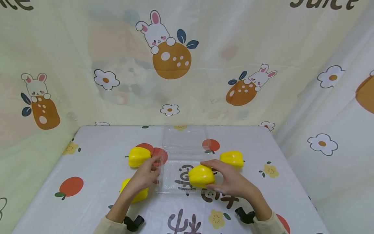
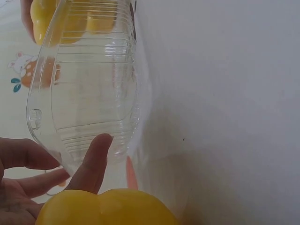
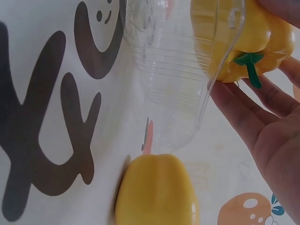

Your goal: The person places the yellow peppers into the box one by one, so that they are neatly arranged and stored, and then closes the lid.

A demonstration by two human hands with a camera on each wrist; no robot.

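Note:
A clear plastic box [image 1: 170, 178] with its lid folded back lies in the middle of the table. My left hand [image 1: 146, 174] pinches the box's left rim; the left wrist view shows the thumb [image 2: 96, 159] against its outer wall. In my right hand [image 1: 233, 180] is a yellow bell pepper [image 1: 201, 176], gripped between thumb and fingers over the right part of the box. Its green stem [image 3: 252, 68] points toward the palm. Two more yellow peppers lie left of the box, one behind my left hand and one [image 1: 141, 195] partly hidden by the forearm.
Another yellow pepper [image 1: 232, 158] lies right of the box, behind my right hand. The open lid [image 1: 185, 139] extends toward the table's back edge. A printed cloth [image 1: 216, 201] covers the table, and a curtain [image 1: 204, 94] hangs behind it.

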